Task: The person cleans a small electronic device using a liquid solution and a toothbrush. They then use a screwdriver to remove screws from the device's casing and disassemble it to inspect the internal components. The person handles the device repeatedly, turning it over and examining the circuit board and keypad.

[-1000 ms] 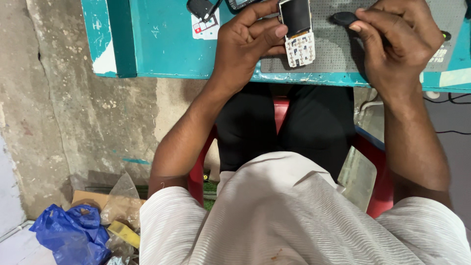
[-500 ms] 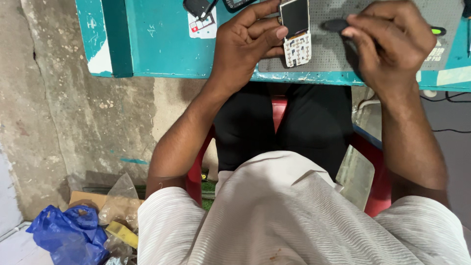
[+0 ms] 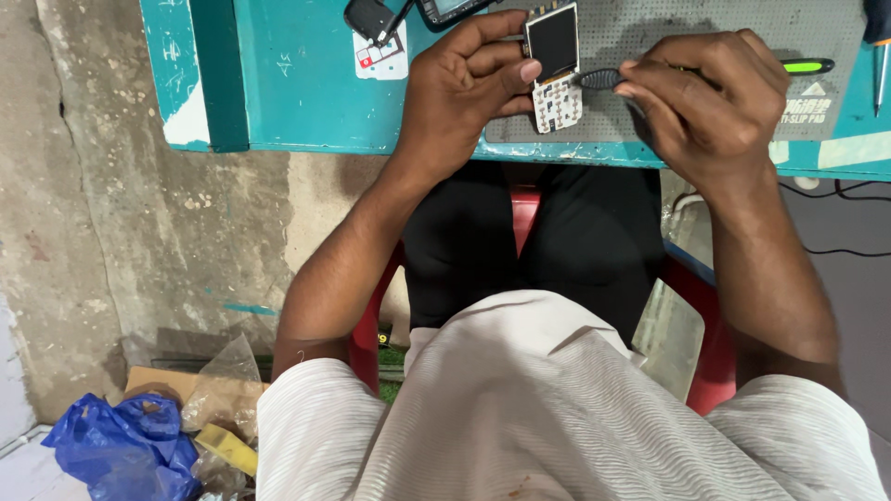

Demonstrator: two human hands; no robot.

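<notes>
My left hand (image 3: 469, 88) grips a small opened phone (image 3: 553, 70) with a dark screen and a bare white keypad board, holding it on a grey work mat (image 3: 705, 37). My right hand (image 3: 710, 107) is closed around a dark-handled tool (image 3: 603, 79) whose tip touches the phone's right edge. Both hands rest at the near edge of a teal table (image 3: 306, 83).
A green-tipped tool (image 3: 806, 66) lies on the mat behind my right hand. A black phone part (image 3: 371, 19) and a small card (image 3: 382, 54) lie at the back. A red chair (image 3: 705, 371) is under me. Blue plastic bag (image 3: 121, 450) and packaging sit on the floor at left.
The view has shifted slightly downward and left. My right hand has brought the tool's tip in to the phone's right side; my left hand keeps holding the phone.
</notes>
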